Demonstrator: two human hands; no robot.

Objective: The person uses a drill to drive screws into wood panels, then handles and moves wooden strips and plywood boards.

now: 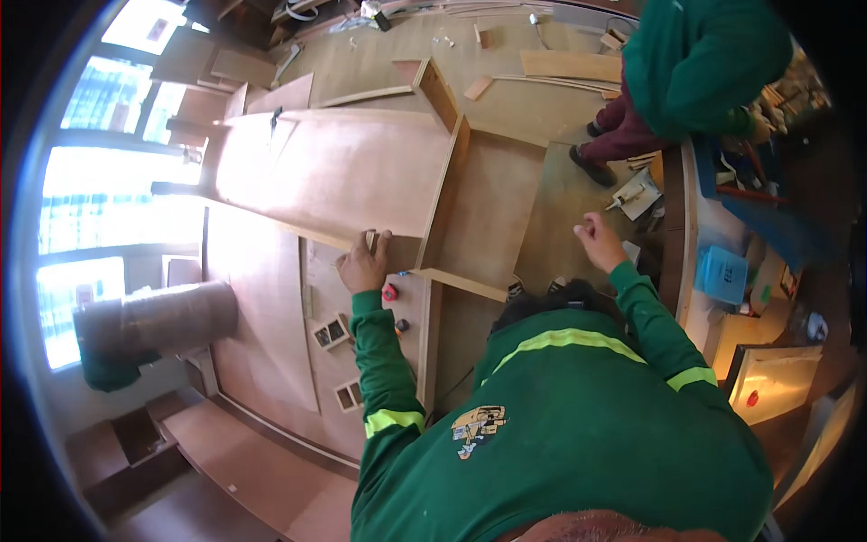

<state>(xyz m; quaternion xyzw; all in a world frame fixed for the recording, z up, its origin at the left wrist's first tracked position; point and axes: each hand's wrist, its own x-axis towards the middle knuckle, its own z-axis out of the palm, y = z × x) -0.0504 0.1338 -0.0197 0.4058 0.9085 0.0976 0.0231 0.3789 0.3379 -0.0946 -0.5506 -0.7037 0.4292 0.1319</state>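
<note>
My left hand (363, 265) is closed at the upper edge of a long, narrow wooden board (280, 226), with thumb and finger about that edge. Beside it stands an open wooden frame (442, 194) of upright boards, with a flat panel (488, 212) inside. My right hand (602, 244) is held up in the air to the right of the frame, touching nothing I can see. Its fingers are curled in, and what they hold, if anything, is too small to tell. Just below my left hand, a small red round object (390, 292) lies on a panel.
Two small divided wooden boxes (331, 333) (349, 395) lie on the panel at left. A co-worker in green (704, 72) stands at the far right, near a caulking gun (629, 196). A blue plastic box (722, 275) sits on the right bench. A wrapped roll (163, 318) is by the windows.
</note>
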